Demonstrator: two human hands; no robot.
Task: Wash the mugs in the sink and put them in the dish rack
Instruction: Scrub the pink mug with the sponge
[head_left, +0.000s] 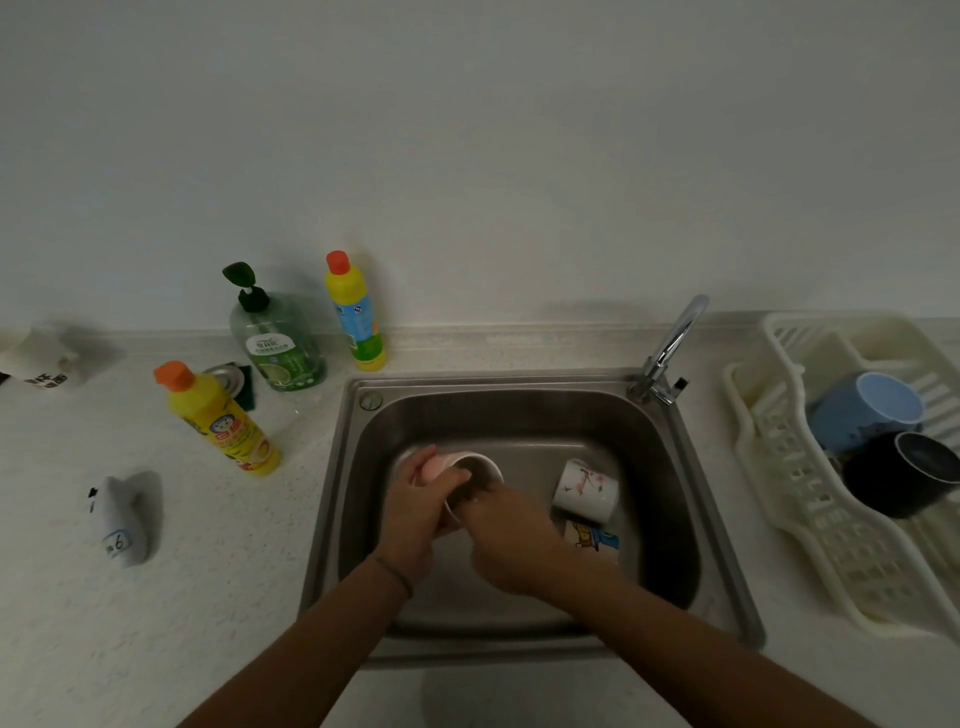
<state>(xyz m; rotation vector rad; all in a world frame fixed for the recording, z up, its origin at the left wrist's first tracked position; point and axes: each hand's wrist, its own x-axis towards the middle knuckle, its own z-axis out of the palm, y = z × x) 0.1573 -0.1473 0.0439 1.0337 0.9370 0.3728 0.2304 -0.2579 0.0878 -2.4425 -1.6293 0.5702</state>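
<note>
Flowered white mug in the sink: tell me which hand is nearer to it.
Right. The right hand is just left of the flowered white mug; the left hand, gripping the pink mug, is farther left.

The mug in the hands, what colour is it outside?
Pink mug, seen in the head view.

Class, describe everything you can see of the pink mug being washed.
The pink mug has a pale pink outside, a white rim and a dark-looking inside. It is tilted, mouth toward the right, over the sink. The left hand grips its body; the right hand reaches its fingers into the mouth. No handle shows.
</note>
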